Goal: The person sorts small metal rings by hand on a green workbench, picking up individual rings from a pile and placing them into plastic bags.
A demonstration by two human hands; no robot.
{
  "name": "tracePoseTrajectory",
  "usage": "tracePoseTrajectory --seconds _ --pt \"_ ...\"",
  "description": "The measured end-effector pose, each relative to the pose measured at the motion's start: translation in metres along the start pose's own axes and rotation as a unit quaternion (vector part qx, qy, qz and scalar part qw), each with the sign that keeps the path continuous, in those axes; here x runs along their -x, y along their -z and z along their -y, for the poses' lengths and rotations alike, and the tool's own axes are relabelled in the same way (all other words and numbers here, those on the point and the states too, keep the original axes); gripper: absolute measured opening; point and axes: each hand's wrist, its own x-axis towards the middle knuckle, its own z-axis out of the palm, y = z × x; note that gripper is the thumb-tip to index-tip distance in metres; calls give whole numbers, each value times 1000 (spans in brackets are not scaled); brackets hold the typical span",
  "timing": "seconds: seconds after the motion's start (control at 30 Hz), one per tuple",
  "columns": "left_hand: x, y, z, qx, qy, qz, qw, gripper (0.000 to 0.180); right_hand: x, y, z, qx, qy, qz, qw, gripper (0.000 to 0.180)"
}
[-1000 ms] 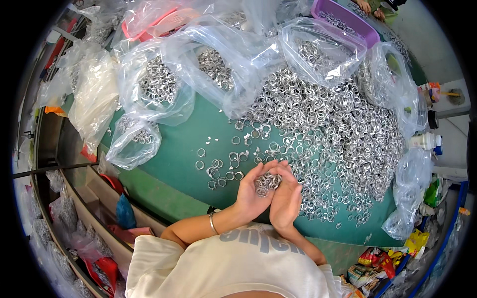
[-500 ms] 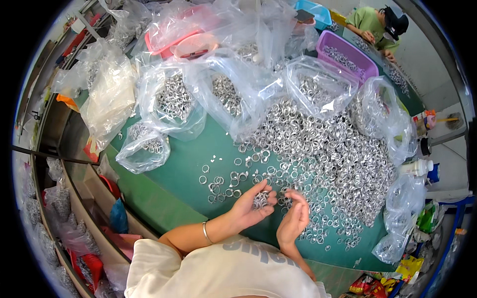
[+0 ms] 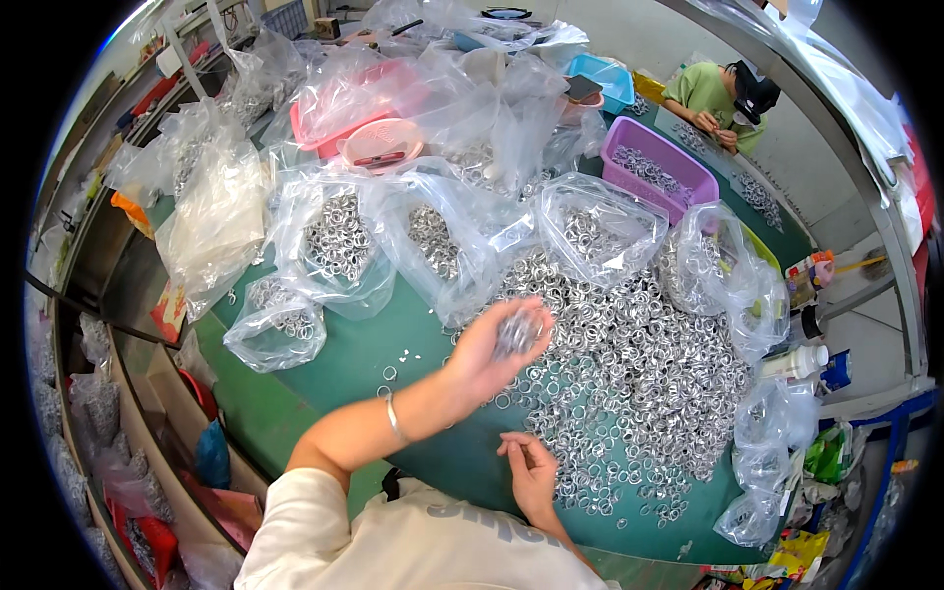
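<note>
My left hand (image 3: 482, 356) is raised over the green table, its palm cupped round a clump of silver metal rings (image 3: 518, 333), slightly smeared by motion. Beyond and to the right of it spreads a large heap of similar rings (image 3: 678, 369). Lower down, at the heap's near left edge, is my right hand (image 3: 532, 472). Its fingers are bent and pressed together, and whatever may be between them is too small to make out. Loose rings (image 3: 615, 462) lie scattered just right of that hand.
Open clear plastic bags of rings (image 3: 339, 236) line the table's (image 3: 344, 344) far side. Behind them stand a purple bin (image 3: 661, 162), a pink basket (image 3: 383, 143) and a blue basket (image 3: 602, 84). A co-worker in green (image 3: 708, 98) handles rings at the far right. A white bottle (image 3: 795, 363) is at right.
My left hand has moved up and away from my right hand, carrying its rings. My right hand has drawn back toward me and left, its fingers now curled. The view has shifted slightly.
</note>
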Motion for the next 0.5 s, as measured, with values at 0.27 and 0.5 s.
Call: tracePoseTrajectory --seconds 0.27,0.5 --pt "-127 -96 -35 -169 -150 16 974 31 5 -3 8 67 26 6 997 14" --pt "-46 -80 -33 -455 -217 106 857 33 8 15 11 135 40 -75 987 14"
